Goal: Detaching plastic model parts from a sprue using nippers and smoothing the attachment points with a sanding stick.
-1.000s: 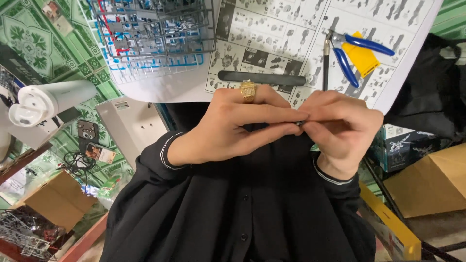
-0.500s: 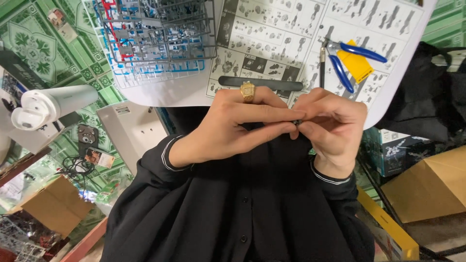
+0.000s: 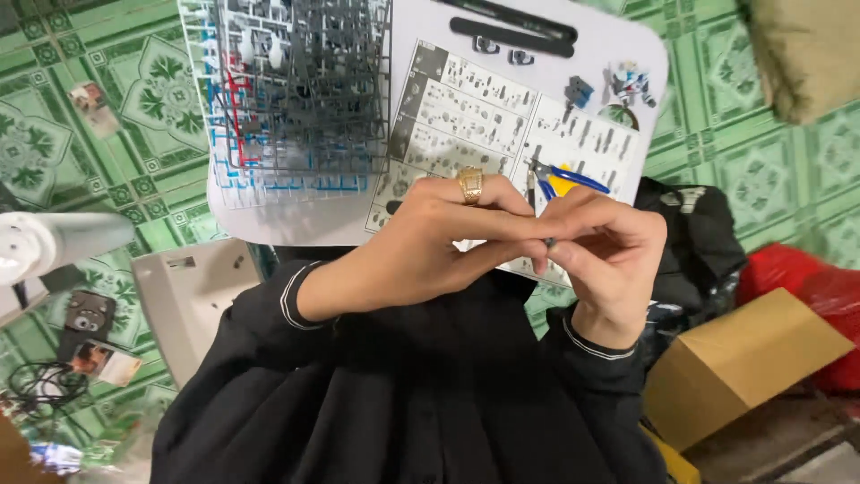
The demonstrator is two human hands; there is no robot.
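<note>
Vs. the two earlier views, the camera has tipped back so more of the white table (image 3: 627, 54) shows, incl. its far edge w/ a dark flat tool (image 3: 511, 36) and a small built figure (image 3: 632, 81) near the far right corner; the hands themselves have barely shifted, fingertips pinched together as before, just sitting lower and a bit right in view. Judging by that, the fiddly joining work on the tiny piece looks ongoing, not finished, and nothing new has been picked up. Left hand (image 3: 430, 246), gold ring (image 3: 470, 185) on one finger, is closed w/ thumb and forefinger reaching across to the right; right hand (image 3: 605, 255) is curled shut, fingertips meeting the left's. Between them sits a small dark grey part (image 3: 548, 242), only a sliver showing, gripped by both hands at the tips; which hand bears most of it I can't tell. The part is held over the near edge of the table, above the instruction sheet (image 3: 502, 116), w/ blue-handled nippers (image 3: 573, 179) just beyond the knuckles. Stacked parts runners (image 3: 300, 90) lie at the far left of the table, well apart from both hands.
</note>
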